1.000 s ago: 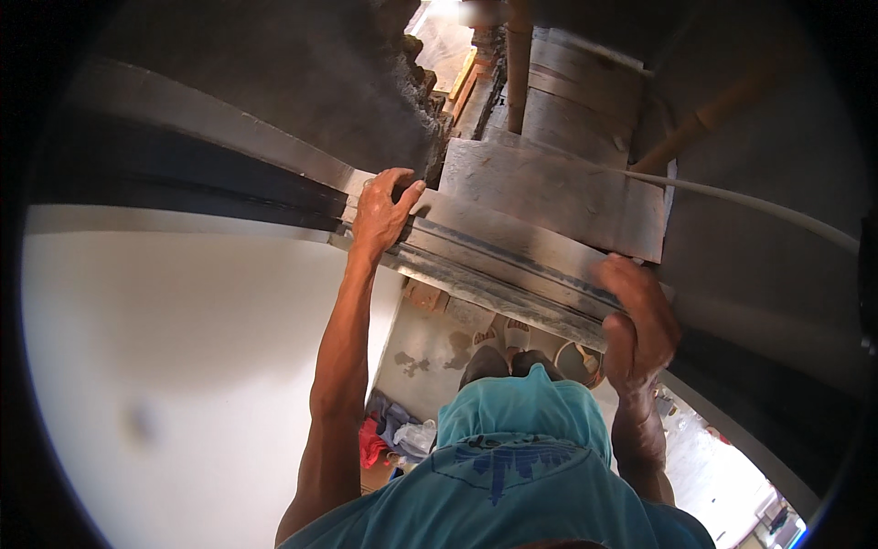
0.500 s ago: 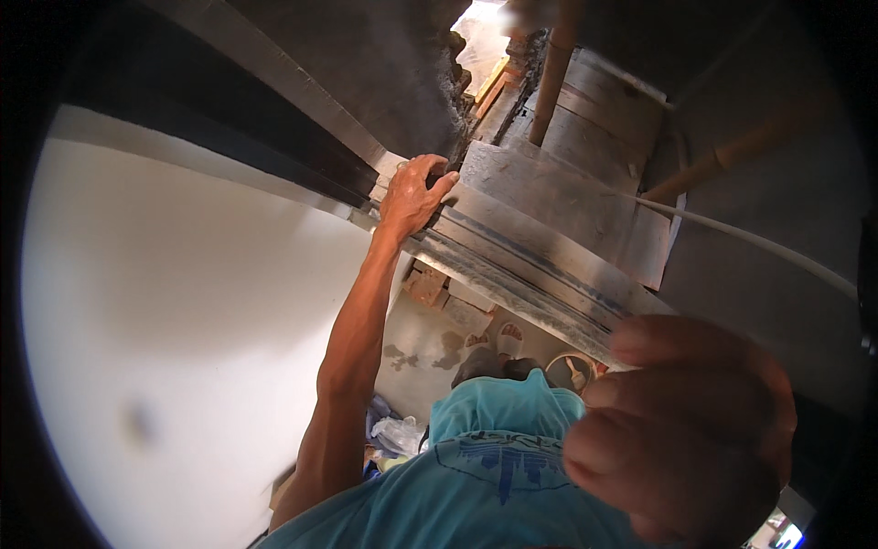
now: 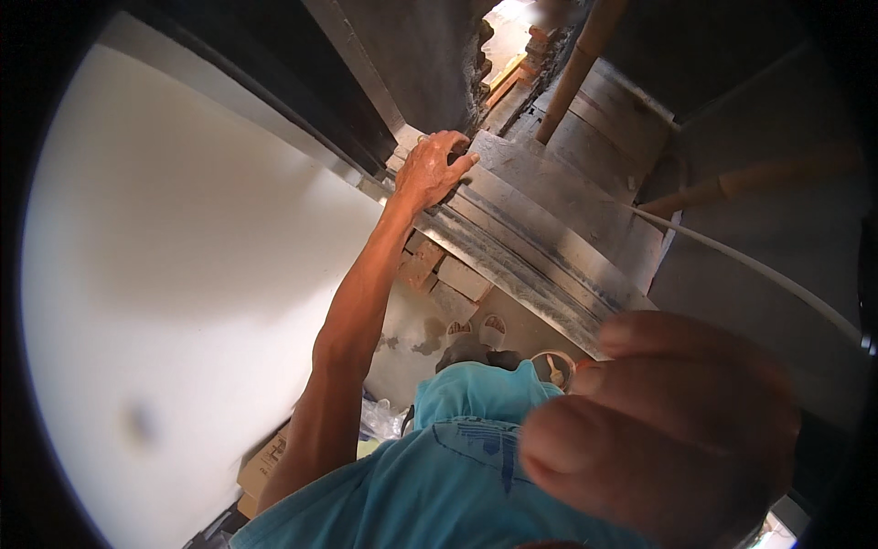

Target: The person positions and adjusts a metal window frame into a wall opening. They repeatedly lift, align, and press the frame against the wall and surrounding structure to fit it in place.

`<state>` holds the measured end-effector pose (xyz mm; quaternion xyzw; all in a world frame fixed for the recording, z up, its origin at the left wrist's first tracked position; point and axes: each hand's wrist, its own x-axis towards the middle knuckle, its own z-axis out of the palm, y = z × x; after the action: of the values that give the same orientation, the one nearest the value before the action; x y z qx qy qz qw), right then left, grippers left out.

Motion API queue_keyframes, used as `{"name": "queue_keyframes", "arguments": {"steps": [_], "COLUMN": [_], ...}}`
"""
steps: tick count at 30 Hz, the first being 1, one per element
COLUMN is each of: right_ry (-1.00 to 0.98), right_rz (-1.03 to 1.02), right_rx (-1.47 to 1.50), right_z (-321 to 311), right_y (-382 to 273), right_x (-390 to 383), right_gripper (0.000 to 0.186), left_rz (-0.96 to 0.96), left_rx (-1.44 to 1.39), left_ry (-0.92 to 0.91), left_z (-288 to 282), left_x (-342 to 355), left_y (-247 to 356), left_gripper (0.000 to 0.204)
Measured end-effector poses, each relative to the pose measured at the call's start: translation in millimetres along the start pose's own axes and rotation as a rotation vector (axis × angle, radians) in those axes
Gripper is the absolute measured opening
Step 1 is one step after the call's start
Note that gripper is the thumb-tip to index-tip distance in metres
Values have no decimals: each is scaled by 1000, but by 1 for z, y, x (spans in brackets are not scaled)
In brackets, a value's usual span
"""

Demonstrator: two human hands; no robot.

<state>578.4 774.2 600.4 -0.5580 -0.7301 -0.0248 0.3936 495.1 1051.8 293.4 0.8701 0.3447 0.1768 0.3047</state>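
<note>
My left hand [image 3: 433,171] rests on the ledge at the far left end of a grey, dusty window sill with grooved tracks [image 3: 521,240]. Its fingers curve over the surface and the thumb stands apart, with a dark gap between. Very close to the camera, my right hand [image 3: 668,421] looms large and blurred at the lower right. Its fingers are curled in, and whatever they may hold is hidden. Beyond the sill lie grey boards [image 3: 558,192], next to the left hand's thumb.
Bamboo poles [image 3: 576,78] and a pale hose or cable [image 3: 750,247] cross the far side. A ragged wall opening [image 3: 506,46] lets in light. Bricks [image 3: 444,274] and a round container [image 3: 552,368] lie below the sill. A white wall [image 3: 183,229] fills the left; a cardboard box [image 3: 263,467] stands beneath.
The view has turned a little, so the sill and left hand appear slightly further right and higher. The left hand keeps its place on the sill; the right hand stays curled near the camera.
</note>
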Motion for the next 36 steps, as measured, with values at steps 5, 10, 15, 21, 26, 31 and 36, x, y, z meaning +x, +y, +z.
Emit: {"name": "queue_keyframes", "arguments": {"steps": [5, 10, 15, 21, 26, 31, 36], "right_ry": [179, 289, 225, 458, 326, 194, 131], "right_rz": [-26, 217, 649, 210, -189, -332, -364], "right_rx": [-8, 64, 285, 861, 1432, 1636, 1714], "right_z": [12, 31, 67, 44, -4, -25, -53], "right_y": [8, 50, 107, 106, 85, 82, 79], "right_x": [-25, -70, -136, -106, -66, -66, -97], "right_gripper": [17, 25, 42, 25, 20, 17, 16], "left_rz": [-76, -57, -63, -27, -12, -36, -27], "left_rx": [34, 11, 25, 12, 52, 36, 12], "left_ry": [-34, -11, 6, 31, 26, 30, 50], "left_z": [-6, -6, -6, 0, -4, -3, -3], "left_x": [-10, -4, -8, -8, -3, -5, -4], "left_y": [-9, -4, -4, -12, 0, -9, -5], "left_gripper": [45, 44, 42, 45, 43, 44, 42]}}
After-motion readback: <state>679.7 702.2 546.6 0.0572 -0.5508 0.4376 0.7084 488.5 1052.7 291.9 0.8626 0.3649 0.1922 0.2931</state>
